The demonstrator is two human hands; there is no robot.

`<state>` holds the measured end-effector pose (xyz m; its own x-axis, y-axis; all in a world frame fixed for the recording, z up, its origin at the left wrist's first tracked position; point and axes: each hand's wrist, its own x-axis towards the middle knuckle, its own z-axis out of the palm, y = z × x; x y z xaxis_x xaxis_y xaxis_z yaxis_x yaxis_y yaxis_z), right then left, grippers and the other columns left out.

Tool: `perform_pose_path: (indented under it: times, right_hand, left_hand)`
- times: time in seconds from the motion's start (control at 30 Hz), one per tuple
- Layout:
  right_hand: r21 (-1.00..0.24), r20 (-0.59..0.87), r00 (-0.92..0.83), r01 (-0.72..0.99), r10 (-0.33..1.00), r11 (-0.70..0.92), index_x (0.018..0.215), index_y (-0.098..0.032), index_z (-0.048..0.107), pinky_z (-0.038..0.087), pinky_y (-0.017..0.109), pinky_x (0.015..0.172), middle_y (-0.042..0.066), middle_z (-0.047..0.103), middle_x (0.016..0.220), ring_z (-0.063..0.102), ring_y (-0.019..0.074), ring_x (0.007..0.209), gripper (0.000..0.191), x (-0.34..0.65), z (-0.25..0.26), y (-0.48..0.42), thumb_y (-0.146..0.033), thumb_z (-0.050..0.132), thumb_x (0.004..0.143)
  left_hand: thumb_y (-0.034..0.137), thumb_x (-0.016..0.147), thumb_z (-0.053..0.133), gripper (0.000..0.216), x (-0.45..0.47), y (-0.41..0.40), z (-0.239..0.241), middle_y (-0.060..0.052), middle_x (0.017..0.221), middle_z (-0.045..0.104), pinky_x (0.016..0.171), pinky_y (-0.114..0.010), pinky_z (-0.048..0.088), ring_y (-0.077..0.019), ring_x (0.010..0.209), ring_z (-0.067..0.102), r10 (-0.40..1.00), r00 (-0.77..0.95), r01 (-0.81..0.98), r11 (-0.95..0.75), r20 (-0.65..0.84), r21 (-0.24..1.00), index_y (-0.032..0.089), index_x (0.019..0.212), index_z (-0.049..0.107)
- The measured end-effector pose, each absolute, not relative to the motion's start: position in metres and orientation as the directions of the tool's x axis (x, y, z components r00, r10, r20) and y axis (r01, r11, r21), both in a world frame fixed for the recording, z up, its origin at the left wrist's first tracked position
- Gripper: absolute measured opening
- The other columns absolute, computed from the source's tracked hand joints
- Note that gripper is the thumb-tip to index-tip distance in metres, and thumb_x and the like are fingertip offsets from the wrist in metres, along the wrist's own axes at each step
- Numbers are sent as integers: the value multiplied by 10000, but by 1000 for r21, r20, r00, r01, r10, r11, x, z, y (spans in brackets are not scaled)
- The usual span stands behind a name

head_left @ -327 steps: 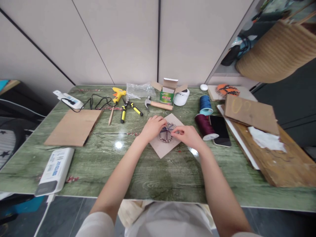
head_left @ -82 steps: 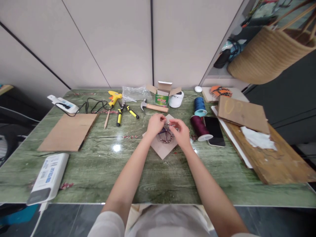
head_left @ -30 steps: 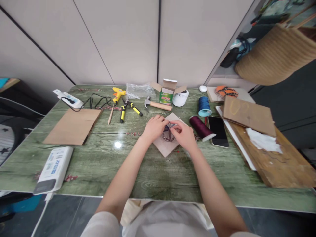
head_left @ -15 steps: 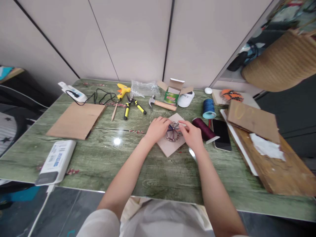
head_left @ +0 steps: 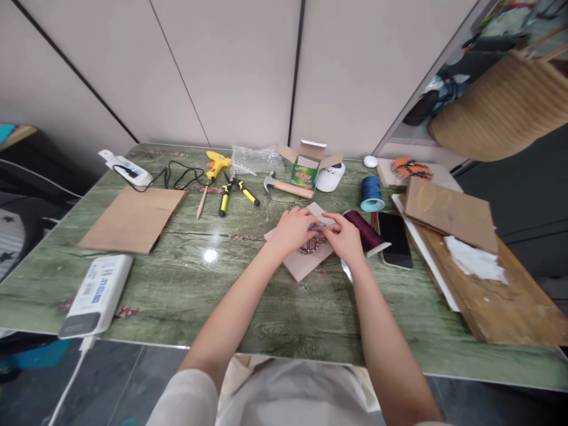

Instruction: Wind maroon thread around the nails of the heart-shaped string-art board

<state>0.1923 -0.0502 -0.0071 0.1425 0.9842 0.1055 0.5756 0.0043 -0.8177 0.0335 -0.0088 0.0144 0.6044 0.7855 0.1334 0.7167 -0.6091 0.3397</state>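
Note:
A small square wooden board [head_left: 298, 265] lies on the green table [head_left: 275, 307], with a ring of nails strung with dark thread [head_left: 309, 248] on it. My left hand [head_left: 294, 229] rests on the board's left side, fingers curled over the ring. My right hand [head_left: 344, 238] sits at the ring's right, fingers pinched together, apparently on the thread; the thread itself is too fine to see. A maroon thread spool [head_left: 365, 231] lies just behind my right hand. Most of the ring is hidden by both hands.
A blue spool [head_left: 371, 193], a phone [head_left: 394, 230], wooden boards [head_left: 448, 207] and a tissue [head_left: 474, 261] lie to the right. Behind are a hammer [head_left: 287, 187], small open box [head_left: 307, 168], yellow cutters [head_left: 233, 193], glue gun [head_left: 216, 163]. Cardboard [head_left: 133, 219] and a white pack [head_left: 96, 294] lie left.
My hands have drawn closer together over the nail ring, covering more of it. The maroon spool has shifted a little nearer the board.

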Motion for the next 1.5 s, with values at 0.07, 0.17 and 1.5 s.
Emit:
perform_pose_path:
  times: [0.07, 0.17, 1.5]
  right_hand:
    - [-832, 95, 149, 555, 984, -4, 1098, -206, 605, 461, 296, 660, -11, 671, 629, 619, 165, 601, 383, 192, -7, -50, -222, 547, 719]
    - [-865, 67, 168, 501, 983, -27, 1085, -201, 608, 450, 291, 637, -5, 670, 615, 617, 170, 600, 373, 193, -7, -50, -236, 552, 718]
    - [-899, 347, 296, 374, 890, 226, 982, -207, 610, 441, 359, 894, 71, 669, 1014, 606, 199, 971, 219, 184, 5, -57, -301, 468, 843]
  left_hand:
    - [328, 804, 600, 161, 34, -6, 14, -26, 1061, 602, 853, -358, 395, -220, 1005, 498, 781, 613, 720, -613, 117, 325, 251, 933, 659]
    - [321, 844, 545, 147, 34, -7, 12, -22, 1045, 608, 820, -359, 393, -222, 989, 499, 768, 626, 722, -637, 138, 271, 245, 887, 663]
    - [227, 883, 459, 129, 45, 20, -5, -46, 932, 622, 744, -273, 437, -169, 860, 576, 888, 410, 783, -461, 211, 418, 176, 894, 577]
